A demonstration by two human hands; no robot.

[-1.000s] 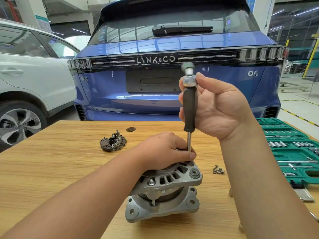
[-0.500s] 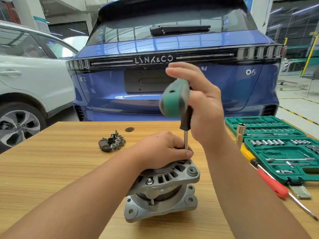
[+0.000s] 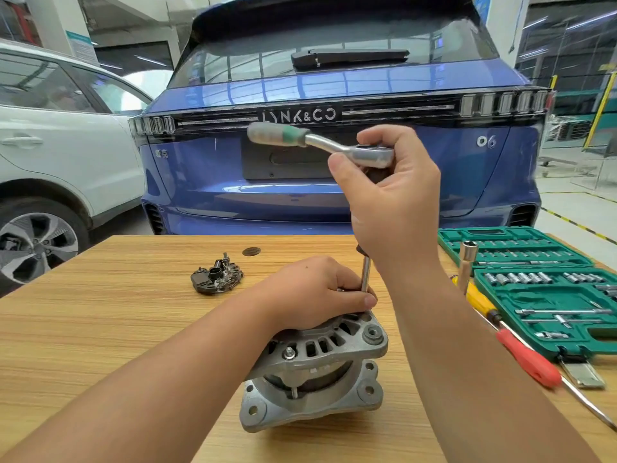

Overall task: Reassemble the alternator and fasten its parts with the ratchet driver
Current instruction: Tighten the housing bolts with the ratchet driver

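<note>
Driver tip probably behind left hand

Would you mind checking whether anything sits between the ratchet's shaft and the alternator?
Nothing visible blocks it: the ratchet shaft runs straight down to the alternator top, where the left hand steadies it.

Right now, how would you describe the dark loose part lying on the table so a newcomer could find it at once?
Start at the wooden table in front of the blue car. Left of and beyond the alternator under the left hand, a dark, flat, crescent-shaped part lies alone near a small dark disc. It is black with small metal fittings, unlike the alternator's silver housing.
</note>
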